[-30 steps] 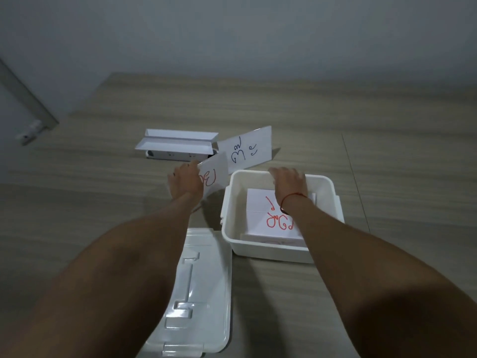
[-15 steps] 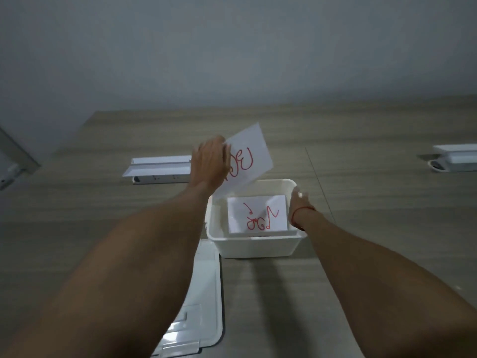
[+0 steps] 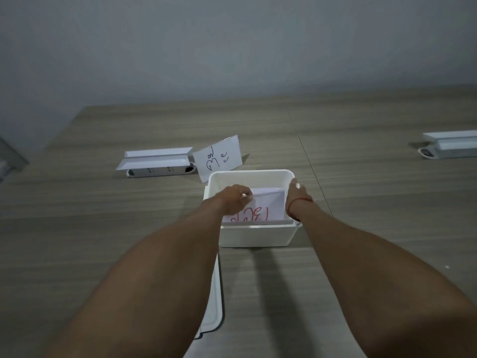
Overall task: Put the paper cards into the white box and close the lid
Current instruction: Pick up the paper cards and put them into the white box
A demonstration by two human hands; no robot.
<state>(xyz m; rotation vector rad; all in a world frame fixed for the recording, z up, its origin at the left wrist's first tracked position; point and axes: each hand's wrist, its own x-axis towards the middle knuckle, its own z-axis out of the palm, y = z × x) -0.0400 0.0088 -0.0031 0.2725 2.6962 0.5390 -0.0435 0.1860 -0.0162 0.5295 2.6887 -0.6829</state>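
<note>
The white box stands on the wooden table in front of me, open. Inside it lies a stack of paper cards; the top card has red writing. My left hand reaches into the box's left side and pinches that card's left edge. My right hand rests on the box's right wall, fingers over the rim. Behind the box, another card with black writing leans upright. The white lid lies flat on the table near me, mostly hidden under my left forearm.
A white power strip housing with a raised flap sits behind and left of the box. A second one sits at the far right. A grey wall runs along the table's far edge.
My left hand has brought the red-lettered card down from above the box and laid it on the stack inside. My right hand stays at the box's right wall.
</note>
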